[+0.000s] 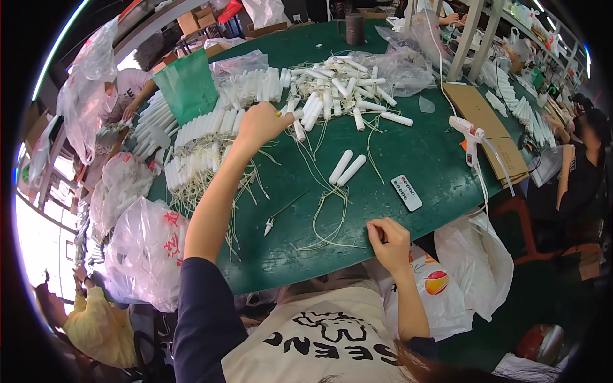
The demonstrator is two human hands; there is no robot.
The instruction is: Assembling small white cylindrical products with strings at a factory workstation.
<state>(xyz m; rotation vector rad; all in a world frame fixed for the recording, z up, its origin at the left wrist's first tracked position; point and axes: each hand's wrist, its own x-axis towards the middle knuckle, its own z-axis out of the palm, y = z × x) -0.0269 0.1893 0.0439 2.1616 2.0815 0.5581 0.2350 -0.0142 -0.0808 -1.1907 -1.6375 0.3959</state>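
My left hand (260, 126) stretches over the table to the near side of a loose pile of white tubes with thin wires (338, 83). Its fingers are drawn together at the pile's edge, and what they grip is hidden. Close to the table's front edge, my right hand (391, 242) is curled closed beside a pale wire end; whether it holds anything cannot be made out. Between the hands lie two white tubes (347, 169), their thin wires looping toward me. A white remote control (407, 193) rests to their right. A small white-tipped piece (269, 225) on a dark wire lies on the left.
Neat rows of wired white tubes (207, 127) line the left, near a green plastic sheet (187, 86). Plastic bags (145, 252) hang at the left edge. A white glue gun (469, 137) and flat cardboard (488, 127) are on the right. A dark mug (354, 29) stands far back.
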